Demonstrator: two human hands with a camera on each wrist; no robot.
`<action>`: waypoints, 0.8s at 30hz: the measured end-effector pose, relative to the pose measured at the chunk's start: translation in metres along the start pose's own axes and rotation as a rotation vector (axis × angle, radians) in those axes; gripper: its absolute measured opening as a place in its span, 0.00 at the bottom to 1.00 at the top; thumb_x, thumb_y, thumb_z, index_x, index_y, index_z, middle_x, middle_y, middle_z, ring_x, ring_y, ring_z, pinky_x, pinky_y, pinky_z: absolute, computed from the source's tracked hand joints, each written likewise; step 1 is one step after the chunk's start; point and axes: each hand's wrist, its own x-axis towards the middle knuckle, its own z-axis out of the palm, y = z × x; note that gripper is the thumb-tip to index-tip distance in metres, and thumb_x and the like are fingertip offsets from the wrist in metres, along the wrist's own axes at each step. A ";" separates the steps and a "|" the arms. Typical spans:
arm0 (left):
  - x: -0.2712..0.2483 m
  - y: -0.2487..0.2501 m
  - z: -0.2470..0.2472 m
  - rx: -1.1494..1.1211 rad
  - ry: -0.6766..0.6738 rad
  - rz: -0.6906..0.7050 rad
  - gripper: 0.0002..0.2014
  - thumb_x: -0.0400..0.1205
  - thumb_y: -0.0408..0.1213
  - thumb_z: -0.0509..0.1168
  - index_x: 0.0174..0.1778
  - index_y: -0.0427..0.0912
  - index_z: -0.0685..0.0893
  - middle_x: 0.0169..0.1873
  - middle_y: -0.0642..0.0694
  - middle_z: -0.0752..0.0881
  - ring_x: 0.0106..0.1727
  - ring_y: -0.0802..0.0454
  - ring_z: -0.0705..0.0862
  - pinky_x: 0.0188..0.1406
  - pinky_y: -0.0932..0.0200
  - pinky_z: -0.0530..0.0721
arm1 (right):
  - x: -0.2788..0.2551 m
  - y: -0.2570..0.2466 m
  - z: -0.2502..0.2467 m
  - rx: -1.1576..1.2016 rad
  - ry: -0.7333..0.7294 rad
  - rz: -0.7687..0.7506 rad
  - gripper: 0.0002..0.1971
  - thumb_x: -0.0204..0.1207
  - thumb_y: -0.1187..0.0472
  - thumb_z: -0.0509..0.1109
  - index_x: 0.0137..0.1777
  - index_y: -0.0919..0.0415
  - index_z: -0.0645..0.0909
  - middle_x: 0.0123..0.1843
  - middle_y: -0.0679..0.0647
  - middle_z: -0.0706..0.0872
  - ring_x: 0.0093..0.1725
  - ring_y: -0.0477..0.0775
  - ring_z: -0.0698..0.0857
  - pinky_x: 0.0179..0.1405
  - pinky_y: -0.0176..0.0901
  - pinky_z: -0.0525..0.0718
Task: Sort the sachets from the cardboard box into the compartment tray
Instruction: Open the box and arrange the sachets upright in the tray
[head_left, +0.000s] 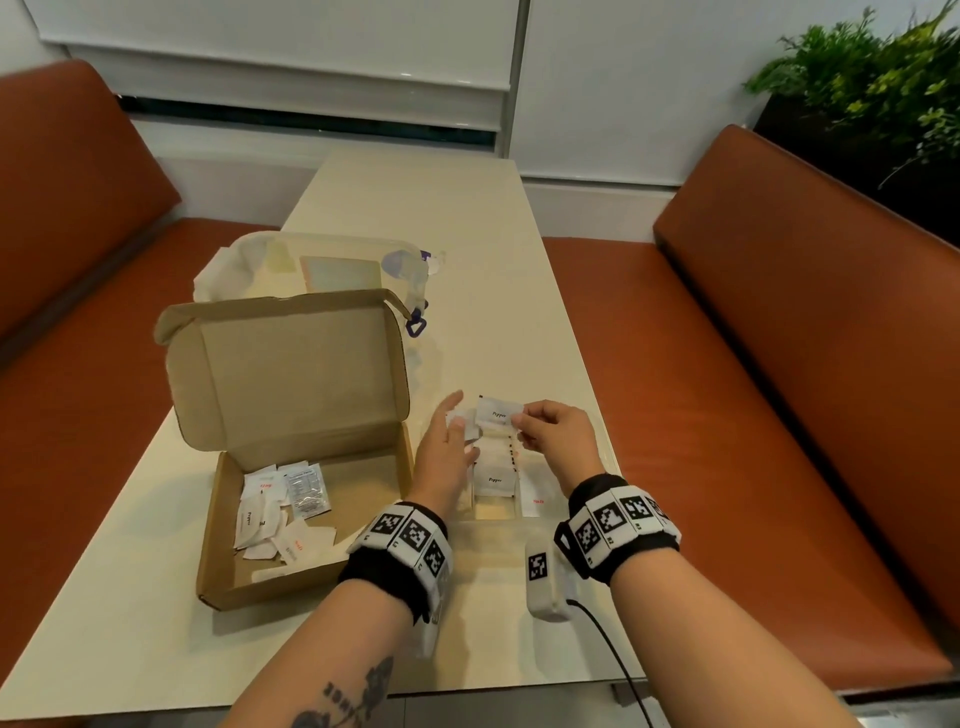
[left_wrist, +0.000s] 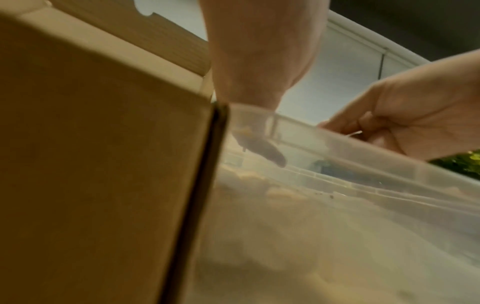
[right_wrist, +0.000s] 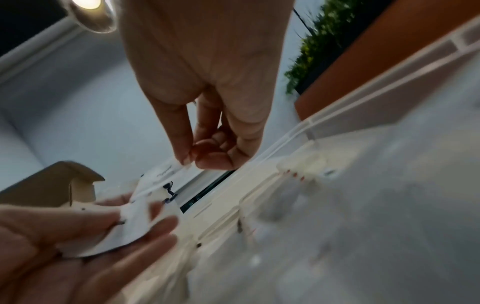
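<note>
The open cardboard box (head_left: 218, 525) sits on the table's left half, with several white sachets (head_left: 280, 514) loose inside. Right beside it stands the clear compartment tray (head_left: 493, 512); one compartment holds a pepper sachet (head_left: 496, 480) and another a red-printed sachet (head_left: 537, 501). Above the tray, my right hand (head_left: 519, 418) pinches a white pepper sachet (head_left: 496, 415) by its edge, as the right wrist view shows (right_wrist: 166, 172). My left hand (head_left: 457, 426) faces it and holds a small stack of sachets (right_wrist: 130, 226) between thumb and fingers.
A clear plastic lid (head_left: 322, 270) lies behind the box. A white tagged device (head_left: 543, 577) with a black cable rests near the table's front edge. Orange benches (head_left: 779, 364) flank the table, and a plant (head_left: 872, 88) stands at the far right.
</note>
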 end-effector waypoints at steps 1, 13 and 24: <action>0.000 0.002 -0.002 0.010 0.010 0.015 0.17 0.89 0.34 0.47 0.58 0.57 0.78 0.60 0.44 0.78 0.57 0.46 0.82 0.44 0.60 0.84 | 0.001 0.000 -0.002 -0.055 -0.015 -0.002 0.07 0.74 0.70 0.72 0.35 0.62 0.82 0.32 0.52 0.82 0.31 0.48 0.79 0.34 0.34 0.81; 0.005 0.004 -0.006 0.249 -0.088 0.036 0.05 0.84 0.40 0.63 0.49 0.43 0.80 0.39 0.47 0.80 0.17 0.58 0.77 0.17 0.66 0.75 | 0.005 -0.004 -0.006 -0.193 -0.097 -0.043 0.06 0.78 0.64 0.69 0.39 0.62 0.82 0.36 0.51 0.84 0.37 0.48 0.82 0.37 0.34 0.83; 0.000 0.006 -0.006 0.343 -0.129 0.067 0.08 0.83 0.43 0.66 0.44 0.42 0.79 0.38 0.42 0.79 0.17 0.57 0.77 0.15 0.67 0.74 | 0.001 0.002 -0.007 -0.206 -0.119 -0.097 0.14 0.73 0.61 0.75 0.27 0.55 0.78 0.23 0.45 0.78 0.22 0.35 0.74 0.26 0.23 0.73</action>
